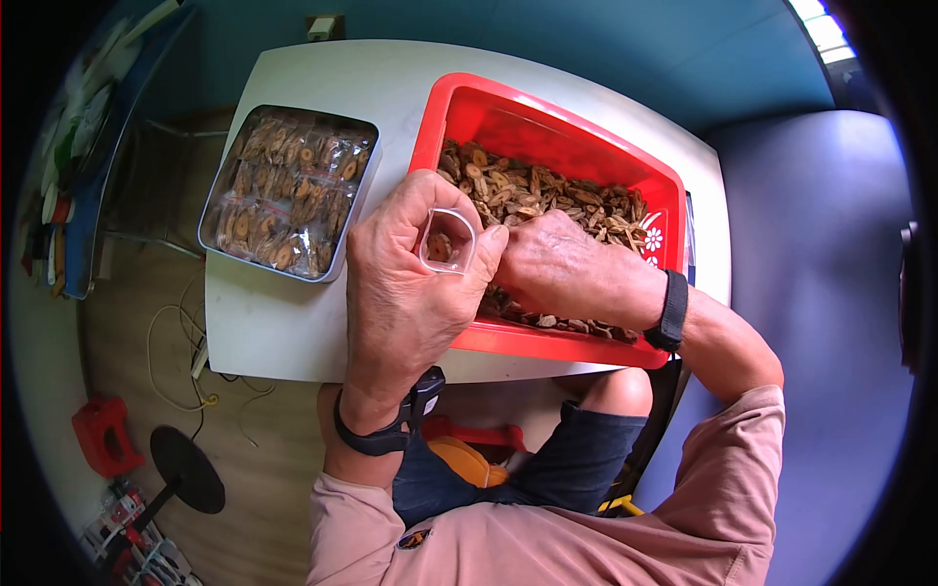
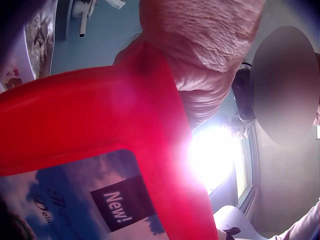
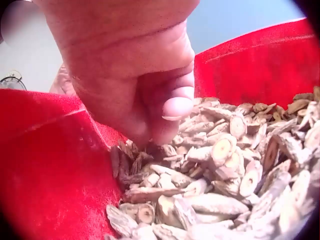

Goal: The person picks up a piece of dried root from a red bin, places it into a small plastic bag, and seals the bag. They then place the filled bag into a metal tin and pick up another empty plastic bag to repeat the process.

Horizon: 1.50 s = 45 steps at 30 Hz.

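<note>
My left hand [image 1: 396, 273] grips a small clear plastic bag [image 1: 463, 227] between thumb and fingers, its mouth spread round and facing up. A few brown slices [image 1: 440, 247] show inside it. My right hand [image 1: 562, 266] reaches down into a red plastic basin [image 1: 518, 115], close beside the bag. Dried woody slices [image 3: 225, 150] lie heaped in the basin. In the right wrist view the right hand's fingers [image 3: 176, 107] curl down at the heap by the basin wall; their lower tips are hidden, and I cannot tell whether they hold slices.
Left of the basin, a rectangular tin [image 1: 339, 266] holds several clear packets of slices [image 1: 283, 200]. Both containers stand on a white table [image 1: 293, 337]. Cables [image 1: 156, 342] and a red plastic object [image 1: 106, 437] lie on the floor to the left.
</note>
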Motion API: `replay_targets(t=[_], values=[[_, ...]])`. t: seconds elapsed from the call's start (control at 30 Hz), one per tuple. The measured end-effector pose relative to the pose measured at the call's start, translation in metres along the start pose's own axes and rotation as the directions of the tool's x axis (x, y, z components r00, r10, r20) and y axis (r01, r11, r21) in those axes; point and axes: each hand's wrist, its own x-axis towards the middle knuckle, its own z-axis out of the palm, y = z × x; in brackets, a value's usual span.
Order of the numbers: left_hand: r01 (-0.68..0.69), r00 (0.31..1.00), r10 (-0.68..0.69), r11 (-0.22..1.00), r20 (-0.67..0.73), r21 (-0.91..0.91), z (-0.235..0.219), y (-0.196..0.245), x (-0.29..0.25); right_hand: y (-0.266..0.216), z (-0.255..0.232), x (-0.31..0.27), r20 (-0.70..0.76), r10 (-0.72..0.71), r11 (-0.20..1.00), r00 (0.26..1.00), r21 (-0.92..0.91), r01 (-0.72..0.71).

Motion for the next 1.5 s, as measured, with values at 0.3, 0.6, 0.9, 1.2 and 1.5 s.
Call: replay_targets(t=[0.3, 0.6, 0.9, 1.2, 1.5], values=[[-0.013, 1.0, 0.013, 0.999, 0.0, 0.05, 0.002, 0.0, -0.002, -0.004, -0.022, -0.033, -0.129, 0.218, 0.966, 0.967, 0.166, -0.196], [-0.107, 0.993, 0.103, 0.991, 0.06, 0.079, 0.017, 0.0, -0.01, -0.04, -0.019, -0.1, -0.364, 0.587, 0.697, 0.723, 0.681, -0.224], [-0.03, 0.941, 0.048, 0.998, 0.336, -0.061, 0.048, 0.023, -0.03, -0.074, 0.024, -0.131, -0.337, 0.808, 0.314, 0.484, 0.94, 0.13], [-0.145, 0.872, 0.133, 0.989, 0.472, -0.011, 0.063, 0.021, -0.033, -0.057, 0.022, -0.129, -0.667, 0.558, 0.779, 0.495, 0.626, -0.034], [-0.217, 0.843, 0.185, 0.976, 0.504, 0.005, 0.087, 0.025, -0.037, -0.035, 0.029, -0.147, -0.698, 0.465, 0.836, 0.544, 0.548, -0.011]])
